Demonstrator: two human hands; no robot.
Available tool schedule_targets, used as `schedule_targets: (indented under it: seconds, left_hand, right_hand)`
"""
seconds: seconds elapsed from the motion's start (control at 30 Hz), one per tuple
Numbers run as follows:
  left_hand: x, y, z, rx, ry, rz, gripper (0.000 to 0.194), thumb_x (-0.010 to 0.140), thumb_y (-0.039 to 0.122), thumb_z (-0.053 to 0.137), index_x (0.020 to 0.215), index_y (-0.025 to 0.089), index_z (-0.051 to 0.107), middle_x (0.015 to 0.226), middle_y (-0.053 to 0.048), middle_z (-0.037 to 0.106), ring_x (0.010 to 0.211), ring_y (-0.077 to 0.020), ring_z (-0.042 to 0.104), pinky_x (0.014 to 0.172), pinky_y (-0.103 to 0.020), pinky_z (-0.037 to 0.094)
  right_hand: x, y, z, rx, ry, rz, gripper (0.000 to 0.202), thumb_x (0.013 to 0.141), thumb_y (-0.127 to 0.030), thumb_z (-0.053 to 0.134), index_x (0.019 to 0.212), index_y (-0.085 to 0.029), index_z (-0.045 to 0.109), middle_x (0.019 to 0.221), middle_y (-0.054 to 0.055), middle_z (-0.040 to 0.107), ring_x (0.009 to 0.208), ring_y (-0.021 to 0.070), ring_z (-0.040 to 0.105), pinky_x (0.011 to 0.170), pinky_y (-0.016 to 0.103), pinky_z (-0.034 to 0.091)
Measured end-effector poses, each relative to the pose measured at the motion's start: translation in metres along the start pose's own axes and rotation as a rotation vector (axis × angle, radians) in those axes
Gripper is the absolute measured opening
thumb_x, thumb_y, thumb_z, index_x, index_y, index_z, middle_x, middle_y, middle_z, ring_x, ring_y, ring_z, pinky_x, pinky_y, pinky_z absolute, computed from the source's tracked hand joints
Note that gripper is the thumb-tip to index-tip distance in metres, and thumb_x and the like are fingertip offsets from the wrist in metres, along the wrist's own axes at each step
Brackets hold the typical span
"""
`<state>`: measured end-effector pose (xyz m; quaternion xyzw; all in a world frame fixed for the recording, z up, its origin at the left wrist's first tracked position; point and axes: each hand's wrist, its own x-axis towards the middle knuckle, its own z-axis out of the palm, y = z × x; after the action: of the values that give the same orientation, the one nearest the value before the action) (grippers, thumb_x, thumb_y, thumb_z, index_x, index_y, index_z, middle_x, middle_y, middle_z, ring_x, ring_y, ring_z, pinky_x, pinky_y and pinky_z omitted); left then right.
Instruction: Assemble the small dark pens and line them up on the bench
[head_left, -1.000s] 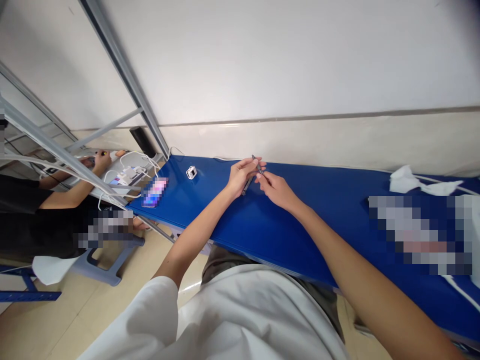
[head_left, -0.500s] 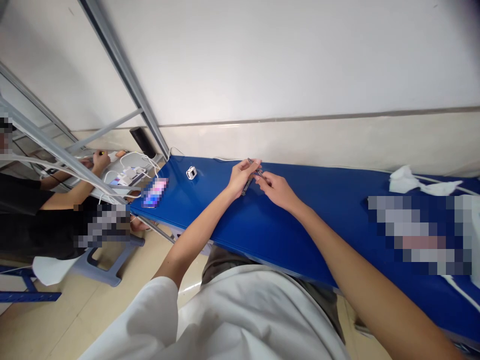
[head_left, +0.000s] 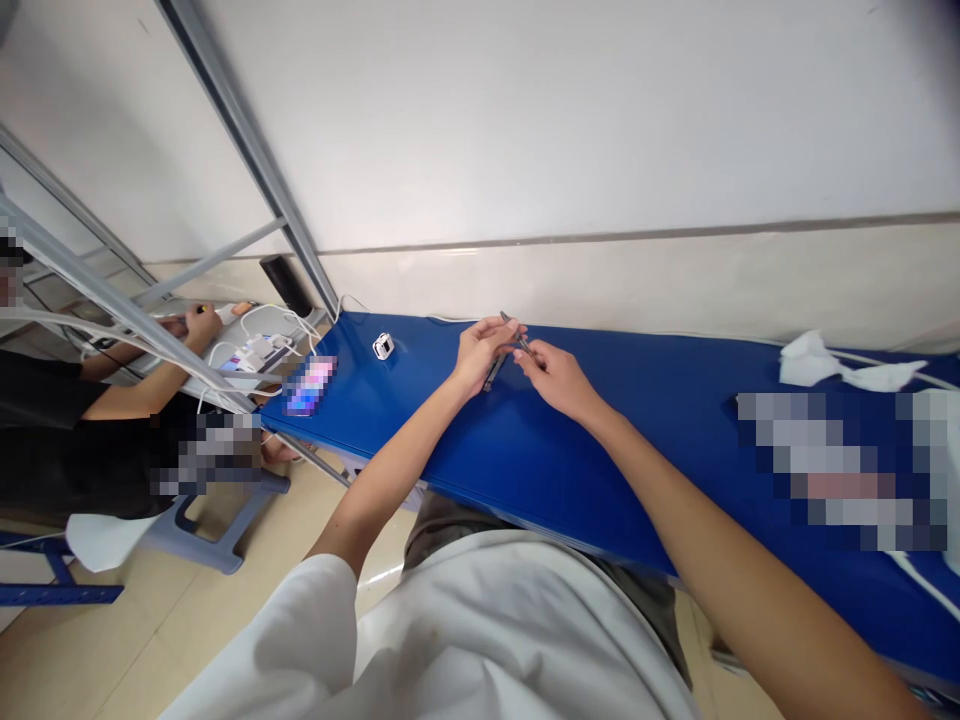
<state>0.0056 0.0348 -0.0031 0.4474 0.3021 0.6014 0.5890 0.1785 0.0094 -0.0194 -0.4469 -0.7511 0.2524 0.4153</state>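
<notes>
Above the blue tabletop (head_left: 540, 470) my two hands meet near the back edge. My left hand (head_left: 484, 352) is closed on a thin dark object (head_left: 493, 374) whose lower end shows under the palm. A second slim dark piece (head_left: 523, 340) slants between the hands, and my right hand (head_left: 555, 375) pinches its lower right end. Its upper tip rises past my left fingertips. Whether the two dark pieces are joined, I cannot tell.
A small white cube-like item (head_left: 383, 346) and a lit phone (head_left: 311, 385) lie to the left. Crumpled white tissue (head_left: 808, 360) is at the back right. Far left, a person's hand (head_left: 202, 325) works over a grey table (head_left: 251, 325) with cables. A metal frame (head_left: 247, 150) stands between.
The slanting dark piece now shows more clearly between my hands, its tip standing higher above my left fingers. My hands have shifted only slightly.
</notes>
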Motion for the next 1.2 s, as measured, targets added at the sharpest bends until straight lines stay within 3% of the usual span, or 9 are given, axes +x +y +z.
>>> schedule_targets:
  seconds: [0.17, 0.37, 0.53, 0.9, 1.2]
  left_hand:
    - [-0.003, 0.000, 0.004, 0.027, 0.026, -0.010, 0.038, 0.084, 0.049, 0.098, 0.091, 0.020, 0.075, 0.088, -0.005, 0.075, 0.081, -0.0161, 0.072, 0.081, -0.030, 0.058]
    - [-0.008, 0.010, 0.007, -0.046, -0.052, -0.066, 0.036, 0.087, 0.040, 0.094, 0.112, 0.019, 0.080, 0.120, -0.014, 0.081, 0.114, -0.0272, 0.078, 0.104, -0.041, 0.059]
    - [-0.004, 0.007, 0.002, -0.055, -0.044, -0.031, 0.038, 0.086, 0.037, 0.094, 0.115, 0.018, 0.080, 0.120, -0.015, 0.083, 0.119, -0.0292, 0.079, 0.112, -0.044, 0.056]
    - [0.000, 0.000, -0.002, 0.044, 0.045, -0.013, 0.039, 0.082, 0.047, 0.097, 0.106, 0.020, 0.081, 0.119, -0.012, 0.084, 0.106, -0.0223, 0.079, 0.094, -0.033, 0.059]
    - [0.000, 0.000, -0.001, 0.061, 0.079, -0.007, 0.036, 0.082, 0.046, 0.098, 0.099, 0.020, 0.080, 0.112, -0.010, 0.084, 0.096, -0.0185, 0.078, 0.087, -0.030, 0.056]
  right_hand:
    - [0.000, 0.001, 0.001, -0.006, 0.007, -0.026, 0.051, 0.109, -0.068, 0.052, 0.080, -0.027, 0.044, 0.069, 0.002, 0.057, 0.065, 0.0200, 0.047, 0.063, 0.035, 0.034]
    - [0.001, -0.002, -0.001, 0.016, 0.028, -0.022, 0.046, 0.109, -0.064, 0.055, 0.083, -0.026, 0.050, 0.067, 0.000, 0.053, 0.065, 0.0196, 0.048, 0.065, 0.035, 0.034]
    - [0.001, -0.002, 0.000, 0.008, 0.054, -0.015, 0.049, 0.108, -0.068, 0.055, 0.083, -0.026, 0.052, 0.067, 0.000, 0.054, 0.064, 0.0197, 0.048, 0.065, 0.036, 0.035]
    - [0.000, -0.009, -0.004, -0.024, 0.046, 0.030, 0.069, 0.110, -0.082, 0.038, 0.094, -0.023, 0.072, 0.073, 0.006, 0.065, 0.065, 0.0236, 0.056, 0.067, 0.038, 0.041]
    - [0.000, -0.004, -0.003, -0.079, 0.047, -0.024, 0.058, 0.114, -0.070, 0.041, 0.095, -0.024, 0.071, 0.075, 0.007, 0.068, 0.068, 0.0251, 0.060, 0.069, 0.037, 0.039]
